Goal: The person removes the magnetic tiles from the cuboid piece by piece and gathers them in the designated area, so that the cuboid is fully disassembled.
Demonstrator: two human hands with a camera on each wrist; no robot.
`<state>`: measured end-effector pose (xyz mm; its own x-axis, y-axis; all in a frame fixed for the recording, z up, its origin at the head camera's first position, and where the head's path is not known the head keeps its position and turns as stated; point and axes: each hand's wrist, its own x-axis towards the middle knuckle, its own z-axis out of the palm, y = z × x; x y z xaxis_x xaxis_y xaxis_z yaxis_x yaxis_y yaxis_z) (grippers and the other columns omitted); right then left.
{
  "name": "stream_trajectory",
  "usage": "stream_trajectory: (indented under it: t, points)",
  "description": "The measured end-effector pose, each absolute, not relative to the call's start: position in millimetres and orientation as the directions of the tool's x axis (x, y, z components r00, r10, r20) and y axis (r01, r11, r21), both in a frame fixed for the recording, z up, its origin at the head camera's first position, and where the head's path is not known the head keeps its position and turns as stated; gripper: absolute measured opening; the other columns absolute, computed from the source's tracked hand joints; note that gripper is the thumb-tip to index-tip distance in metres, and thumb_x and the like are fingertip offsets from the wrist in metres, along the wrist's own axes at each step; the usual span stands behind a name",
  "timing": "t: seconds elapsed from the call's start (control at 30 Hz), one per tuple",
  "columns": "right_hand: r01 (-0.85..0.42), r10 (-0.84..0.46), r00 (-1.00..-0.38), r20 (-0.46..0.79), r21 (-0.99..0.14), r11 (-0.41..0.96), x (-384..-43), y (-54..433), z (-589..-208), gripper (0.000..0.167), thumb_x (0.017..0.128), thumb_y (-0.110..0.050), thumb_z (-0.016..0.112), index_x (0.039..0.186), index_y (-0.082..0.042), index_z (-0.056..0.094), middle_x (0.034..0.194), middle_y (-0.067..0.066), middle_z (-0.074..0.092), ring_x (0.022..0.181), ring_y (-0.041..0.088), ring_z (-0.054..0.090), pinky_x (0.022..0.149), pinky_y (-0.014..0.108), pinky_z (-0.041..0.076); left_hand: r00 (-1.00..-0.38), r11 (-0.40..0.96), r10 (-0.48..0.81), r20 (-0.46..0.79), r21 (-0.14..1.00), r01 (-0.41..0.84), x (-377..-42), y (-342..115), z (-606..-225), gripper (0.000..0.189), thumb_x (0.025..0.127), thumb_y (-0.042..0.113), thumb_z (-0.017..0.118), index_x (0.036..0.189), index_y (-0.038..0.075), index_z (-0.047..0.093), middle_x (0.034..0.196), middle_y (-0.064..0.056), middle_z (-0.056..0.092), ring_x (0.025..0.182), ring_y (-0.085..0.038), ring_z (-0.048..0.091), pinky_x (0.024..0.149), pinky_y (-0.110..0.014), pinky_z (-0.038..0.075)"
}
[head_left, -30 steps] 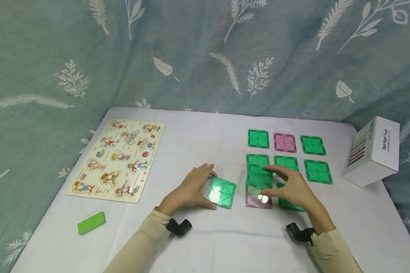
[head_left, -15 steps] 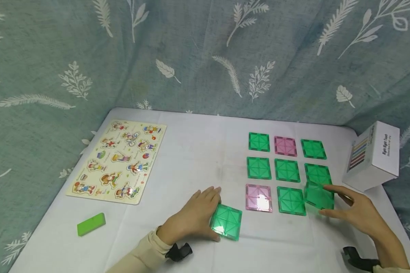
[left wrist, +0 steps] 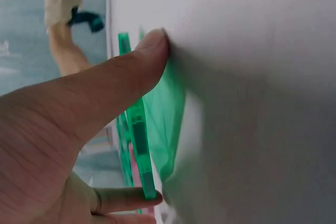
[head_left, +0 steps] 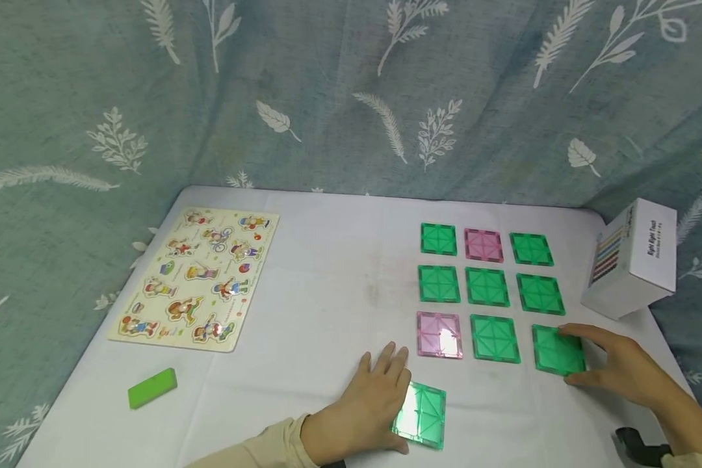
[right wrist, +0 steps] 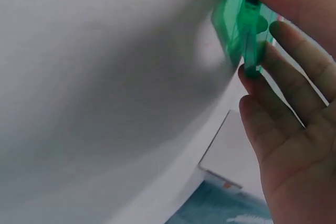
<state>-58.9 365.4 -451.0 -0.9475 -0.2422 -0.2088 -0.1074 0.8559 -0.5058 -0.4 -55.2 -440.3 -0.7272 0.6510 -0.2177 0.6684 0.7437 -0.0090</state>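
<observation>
My left hand (head_left: 365,409) holds a translucent green square magnetic tile (head_left: 427,416) between thumb and fingers at the near middle of the table. In the left wrist view that tile (left wrist: 139,135) is seen edge-on, just above the cloth. At the right, my right hand (head_left: 628,367) pinches another green magnetic tile (head_left: 556,350) by its edges, at the near right corner of a three-by-three layout. The right wrist view has this tile (right wrist: 251,40) between thumb and fingertips, close over the cloth. Beside it lies a green tile (head_left: 495,338), then a pink tile (head_left: 435,335).
Behind are two more rows of tiles, green except a pink tile (head_left: 483,246) in the far row. A white box (head_left: 632,257) stands right of them. To the left lie a picture puzzle board (head_left: 195,279) and a green block (head_left: 152,388). A leaf-patterned curtain (head_left: 327,97) hangs behind.
My right hand has carried its green tile from above the left column to the near right corner and lowered it. The left hand has moved nearer and rightward with its tile.
</observation>
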Motion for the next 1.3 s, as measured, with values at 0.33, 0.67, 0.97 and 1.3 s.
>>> stream_trajectory:
  t: [0.33, 0.67, 0.97, 1.3]
  points:
    - [-0.187, -0.323, -0.919, -0.226, -0.471, 0.862, -67.0, 354.8, -448.5, 0.094, 0.057, -0.020, 0.095, 0.140, -0.003, 0.054, 0.143, 0.030, 0.053, 0.128, 0.054, 0.047, 0.100, 0.068, 0.043, -0.732, 0.709, 0.655, -0.188, -0.183, 0.681, 10.1, -33.1, -444.7, 0.109, 0.061, 0.096, 0.054, 0.127, 0.011, 0.052, 0.152, -0.012, 0.047, 0.146, -0.029, 0.043, 0.103, -0.049, 0.054]
    - [-0.169, -0.324, -0.909, -0.262, -0.478, 0.862, -66.7, 351.7, -447.5, 0.094, 0.061, -0.018, 0.093, 0.144, -0.003, 0.051, 0.148, 0.034, 0.046, 0.133, 0.060, 0.040, 0.102, 0.073, 0.039, -0.735, 0.703, 0.663, -0.144, -0.220, 0.677, 15.7, -25.3, -447.4, 0.106, 0.062, 0.099, 0.049, 0.123, 0.012, 0.053, 0.148, -0.012, 0.050, 0.145, -0.027, 0.043, 0.097, -0.047, 0.056]
    - [-0.163, -0.308, -0.913, -0.268, -0.453, 0.876, -67.4, 353.2, -449.3, 0.091, 0.062, -0.020, 0.093, 0.142, -0.003, 0.053, 0.148, 0.034, 0.045, 0.132, 0.060, 0.040, 0.099, 0.075, 0.039, -0.740, 0.710, 0.659, -0.134, -0.213, 0.671, 15.7, -28.4, -451.5, 0.102, 0.070, 0.095, 0.047, 0.128, 0.011, 0.052, 0.148, -0.012, 0.050, 0.144, -0.026, 0.044, 0.097, -0.048, 0.056]
    - [-0.152, -0.297, -0.920, -0.257, -0.463, 0.873, -61.2, 356.2, -446.7, 0.081, 0.067, -0.021, 0.090, 0.139, -0.004, 0.057, 0.149, 0.033, 0.044, 0.131, 0.061, 0.040, 0.096, 0.075, 0.040, -0.756, 0.765, 0.633, -0.169, -0.017, 0.644, 12.9, -37.2, -451.8, 0.104, 0.069, 0.091, 0.055, 0.130, 0.007, 0.050, 0.152, -0.016, 0.046, 0.141, -0.030, 0.046, 0.099, -0.055, 0.054]
